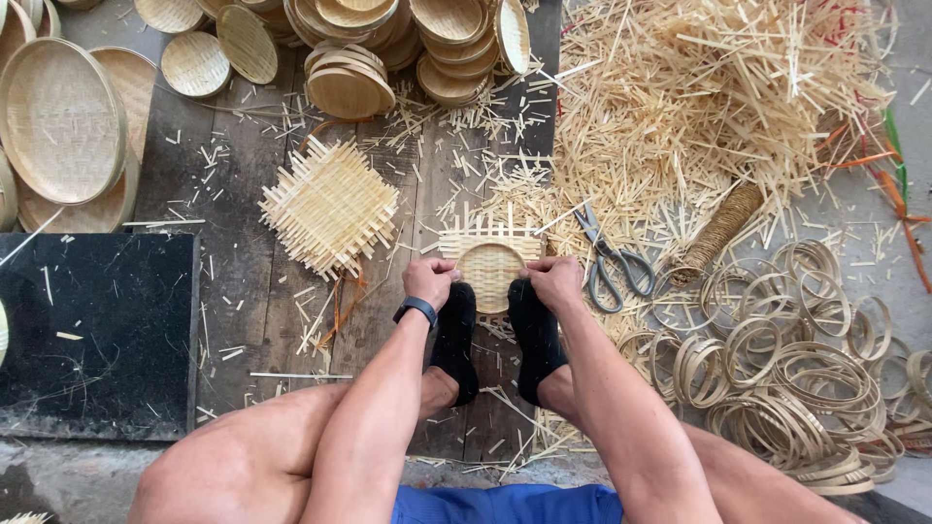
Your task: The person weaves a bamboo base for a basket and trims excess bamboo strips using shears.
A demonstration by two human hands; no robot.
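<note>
Both hands (432, 279) (555, 279) gripping round woven bamboo basket (490, 275), black socks (456, 340)

grip on small woven basket (491, 274) | left of left hand (430, 280): bare planks, then stack of woven mats (329, 206) blocks | right of right hand (554, 280): scissors (612, 257) just beside, twine roll (719, 231) and bamboo rings (777, 369) beyond | ahead: offcut litter, stacked baskets (427, 44) | below: both feet (495, 335) close the way
</note>
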